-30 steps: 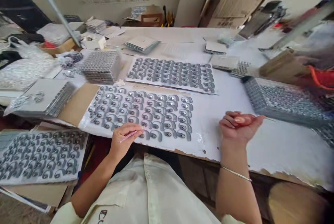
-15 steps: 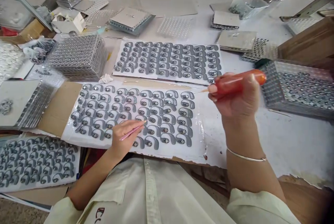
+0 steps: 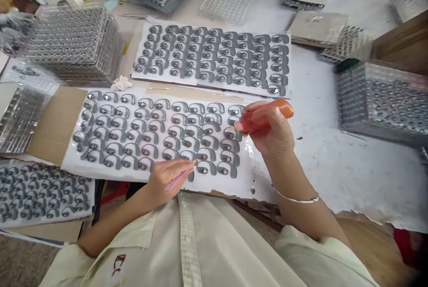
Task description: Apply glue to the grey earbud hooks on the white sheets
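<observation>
My right hand (image 3: pixel 276 133) is wrapped around a red-orange squeeze bottle (image 3: pixel 257 118), tilted with its thin nozzle pointing left. The nozzle tip is over the right-hand column of grey hook-shaped pieces (image 3: pixel 228 157) on the near white sheet (image 3: pixel 245 178). Each piece bears a small shiny metal part at one end. At the sheet's front edge my left hand (image 3: pixel 167 179) pinches a slim pink stick (image 3: pixel 177 181) with a yellowish tip. Its fingertips are close to the front-row pieces and cover some of them.
Behind lies a second sheet of grey pieces (image 3: pixel 207 51). A tall stack of clear trays (image 3: pixel 72 44) stands left, another tray stack (image 3: pixel 377 100) right. A cotton swab (image 3: pixel 158 88) and crumpled tissue (image 3: pixel 121 83) lie between. Another loaded sheet (image 3: pixel 43 193) sits lower left.
My right hand has brought the bottle left and down, from beside the near sheet to over its right column. My left hand keeps the pink stick near the front row. The view has tilted down.
</observation>
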`<state>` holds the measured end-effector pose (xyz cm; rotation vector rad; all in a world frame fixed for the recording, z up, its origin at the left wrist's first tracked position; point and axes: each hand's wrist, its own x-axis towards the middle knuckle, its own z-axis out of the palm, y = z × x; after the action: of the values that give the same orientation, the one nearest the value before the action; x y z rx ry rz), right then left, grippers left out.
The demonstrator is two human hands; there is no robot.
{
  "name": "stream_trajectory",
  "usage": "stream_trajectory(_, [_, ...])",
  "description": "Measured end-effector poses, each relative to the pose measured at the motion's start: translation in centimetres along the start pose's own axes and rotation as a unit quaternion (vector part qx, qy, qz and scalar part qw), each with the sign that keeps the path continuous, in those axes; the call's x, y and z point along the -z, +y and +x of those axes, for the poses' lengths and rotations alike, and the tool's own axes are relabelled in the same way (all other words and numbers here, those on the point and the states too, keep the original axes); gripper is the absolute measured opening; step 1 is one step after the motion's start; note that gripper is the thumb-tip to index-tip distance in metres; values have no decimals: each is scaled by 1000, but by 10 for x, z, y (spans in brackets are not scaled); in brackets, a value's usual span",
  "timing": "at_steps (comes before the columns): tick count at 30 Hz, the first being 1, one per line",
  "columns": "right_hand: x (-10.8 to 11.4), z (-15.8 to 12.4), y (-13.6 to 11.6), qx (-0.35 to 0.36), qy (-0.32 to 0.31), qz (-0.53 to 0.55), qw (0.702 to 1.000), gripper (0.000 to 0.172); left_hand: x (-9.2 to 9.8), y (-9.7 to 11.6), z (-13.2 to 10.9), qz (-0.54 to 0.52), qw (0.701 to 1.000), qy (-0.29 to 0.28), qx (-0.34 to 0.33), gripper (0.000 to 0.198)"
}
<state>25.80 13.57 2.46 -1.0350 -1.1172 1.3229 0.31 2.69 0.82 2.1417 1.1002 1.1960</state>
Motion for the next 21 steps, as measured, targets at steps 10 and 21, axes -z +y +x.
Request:
stream_trajectory(10, [-16, -16, 2, 137, 101, -65, 983, 34, -21, -5, 9, 36, 998, -21, -48, 28])
stream_trajectory(21, [-37, -31, 26, 290, 68, -208, 931, 17, -33, -9, 14, 119, 991, -35, -51, 24])
